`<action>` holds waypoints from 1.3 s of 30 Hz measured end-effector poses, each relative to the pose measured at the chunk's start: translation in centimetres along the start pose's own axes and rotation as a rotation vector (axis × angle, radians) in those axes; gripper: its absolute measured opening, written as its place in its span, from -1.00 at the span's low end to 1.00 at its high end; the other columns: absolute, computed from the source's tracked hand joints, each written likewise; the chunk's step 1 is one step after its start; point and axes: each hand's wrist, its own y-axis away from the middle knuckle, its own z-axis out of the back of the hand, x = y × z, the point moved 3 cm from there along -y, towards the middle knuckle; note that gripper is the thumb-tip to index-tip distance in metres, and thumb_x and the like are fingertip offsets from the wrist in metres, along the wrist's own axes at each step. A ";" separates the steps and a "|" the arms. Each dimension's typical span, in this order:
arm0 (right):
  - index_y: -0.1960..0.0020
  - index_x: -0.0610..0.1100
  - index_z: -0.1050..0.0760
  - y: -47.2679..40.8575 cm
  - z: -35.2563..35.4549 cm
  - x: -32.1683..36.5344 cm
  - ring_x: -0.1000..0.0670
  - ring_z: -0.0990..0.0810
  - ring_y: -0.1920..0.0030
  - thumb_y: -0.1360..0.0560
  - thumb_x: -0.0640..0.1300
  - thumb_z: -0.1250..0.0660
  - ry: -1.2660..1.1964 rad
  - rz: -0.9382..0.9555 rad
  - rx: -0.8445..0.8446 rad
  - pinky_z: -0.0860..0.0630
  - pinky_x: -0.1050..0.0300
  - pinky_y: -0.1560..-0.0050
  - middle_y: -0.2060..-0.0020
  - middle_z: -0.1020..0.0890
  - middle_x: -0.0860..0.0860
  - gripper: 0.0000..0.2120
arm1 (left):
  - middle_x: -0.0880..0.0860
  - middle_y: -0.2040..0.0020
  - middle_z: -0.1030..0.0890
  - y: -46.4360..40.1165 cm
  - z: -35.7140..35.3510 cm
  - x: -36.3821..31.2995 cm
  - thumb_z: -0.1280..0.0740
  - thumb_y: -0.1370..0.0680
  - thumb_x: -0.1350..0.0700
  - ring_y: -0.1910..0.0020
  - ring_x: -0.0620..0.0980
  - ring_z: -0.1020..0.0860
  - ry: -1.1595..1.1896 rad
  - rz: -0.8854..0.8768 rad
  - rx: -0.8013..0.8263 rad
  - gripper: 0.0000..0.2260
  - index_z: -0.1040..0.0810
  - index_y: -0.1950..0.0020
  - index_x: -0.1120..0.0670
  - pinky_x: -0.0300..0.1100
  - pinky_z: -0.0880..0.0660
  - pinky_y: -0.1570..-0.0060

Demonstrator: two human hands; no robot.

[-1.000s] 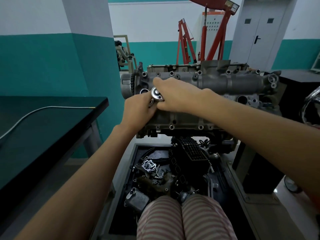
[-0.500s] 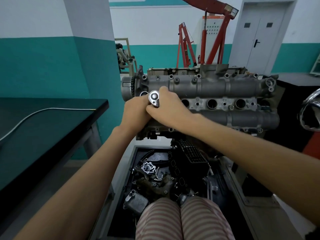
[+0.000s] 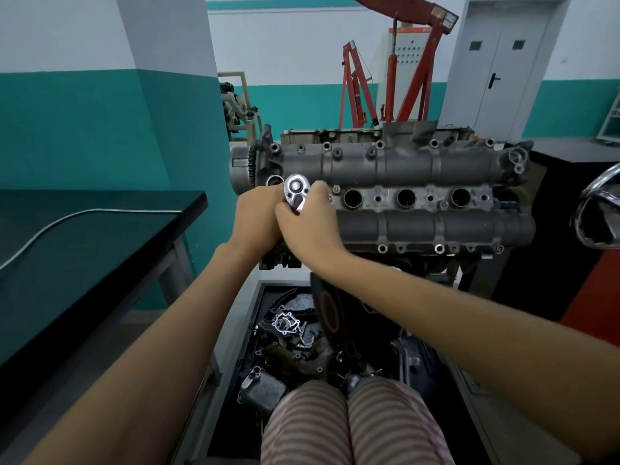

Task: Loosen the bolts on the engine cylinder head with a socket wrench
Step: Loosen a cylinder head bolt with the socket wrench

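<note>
Below the engine sits a dark tray (image 3: 255, 317) on the stand, its near end cut off by the person's striped knees (image 3: 352, 424). In it lie loose engine parts: a pale metal housing with a round opening (image 3: 286, 323), a short run of chain (image 3: 307, 337) beside it, and a finned grey block (image 3: 263, 389) at the near left corner. The rest of the tray's load is a dark heap whose pieces cannot be told apart.

The cylinder head (image 3: 402, 196) lies across the middle of the view, with three round ports open along its centre and small bolts (image 3: 382, 248) along its near edge. At its left end the socket wrench (image 3: 295, 194) stands with its shiny round head uppermost. The left hand (image 3: 256, 219) wraps the tool from the left, and the right hand (image 3: 310, 226) grips the handle just below the head, fingers curled tightly around it. The handle, the socket and the bolt beneath are hidden by both hands.

A black bench (image 3: 84, 250) with a grey cable (image 3: 67, 218) across it stands to the left. A red hoist (image 3: 412, 62) rises behind the engine, its top cut off. A chrome object (image 3: 600, 209) at the right edge is only partly in view.
</note>
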 end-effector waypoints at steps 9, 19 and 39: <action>0.08 -0.13 -0.26 -3.3 4.0 2.1 0.04 -0.39 0.32 -0.45 -0.20 -0.24 0.813 0.351 0.323 -0.31 0.18 0.35 0.20 -0.45 -0.03 -0.85 | 0.05 0.47 -0.44 0.0 0.0 -0.3 -0.30 -0.43 0.14 0.46 -0.01 -0.27 0.057 -0.016 -0.100 -0.75 -0.24 0.34 0.05 -0.32 -0.05 0.46; 0.09 -0.16 -0.28 -0.6 1.1 1.0 0.04 -0.39 0.41 -0.45 -0.20 -0.20 0.297 -0.034 0.143 -0.27 0.16 0.43 0.37 -0.40 0.02 -0.90 | 0.03 0.47 -0.41 -0.1 -0.1 0.2 -0.25 -0.42 0.27 0.41 0.05 -0.32 -0.019 0.092 0.034 -0.66 -0.21 0.46 0.02 -0.17 -0.11 0.49; 0.26 -0.16 -0.34 -1.7 3.0 1.5 0.03 -0.36 0.48 -0.45 -0.21 -0.25 0.282 -0.285 0.437 -0.30 0.21 0.47 0.45 -0.37 -0.01 -0.86 | 0.18 0.49 -0.48 0.0 0.2 0.0 -0.20 -0.35 0.16 0.47 0.03 -0.26 0.071 -0.056 -0.106 -0.86 -0.27 0.36 0.05 -0.24 -0.04 0.49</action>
